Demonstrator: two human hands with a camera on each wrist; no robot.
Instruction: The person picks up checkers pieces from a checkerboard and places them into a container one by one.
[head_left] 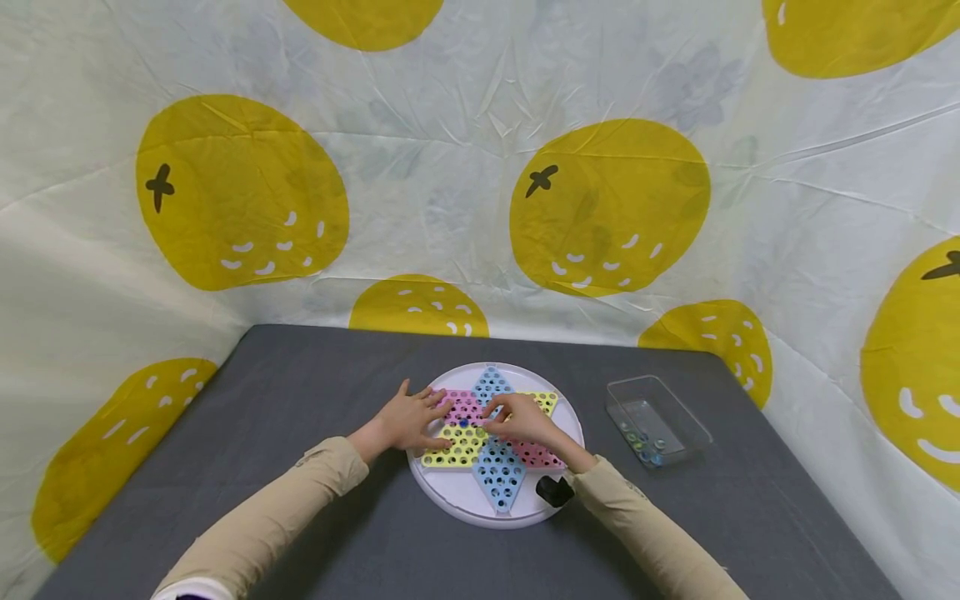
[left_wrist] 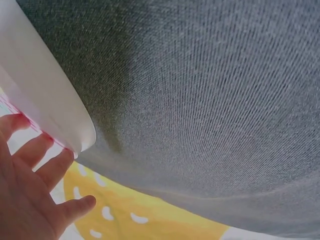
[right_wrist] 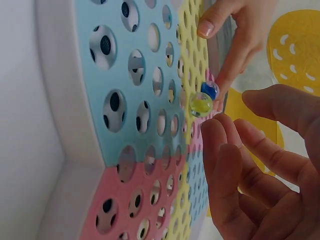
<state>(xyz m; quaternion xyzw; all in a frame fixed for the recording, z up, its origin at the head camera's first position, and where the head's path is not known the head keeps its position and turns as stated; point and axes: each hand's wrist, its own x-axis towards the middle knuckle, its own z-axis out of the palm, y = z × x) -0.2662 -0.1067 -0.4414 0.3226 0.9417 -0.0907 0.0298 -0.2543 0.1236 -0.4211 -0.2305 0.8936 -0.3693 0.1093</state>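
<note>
A Chinese checkers board [head_left: 450,492], round and white with a star of pink, yellow and blue perforated sections, lies on the table. Near its centre sit a blue marble [right_wrist: 210,90] and a yellow-green marble [right_wrist: 201,104], side by side. My left hand [head_left: 408,421] is spread over the board's left part, its fingers straight and apart. My right hand [head_left: 522,419] hovers over the middle with loosely bent fingers. In the right wrist view, fingertips [right_wrist: 212,131] are right beside the yellow-green marble, and the thumb stands apart from them with nothing between.
To the right of the board stands a clear plastic box [head_left: 678,421] with several marbles [head_left: 643,442] in its near left corner. A black device [head_left: 555,490] shows at the right wrist. Dark grey cloth [head_left: 315,375] covers the table, and a fruit-patterned curtain [head_left: 427,192] hangs behind.
</note>
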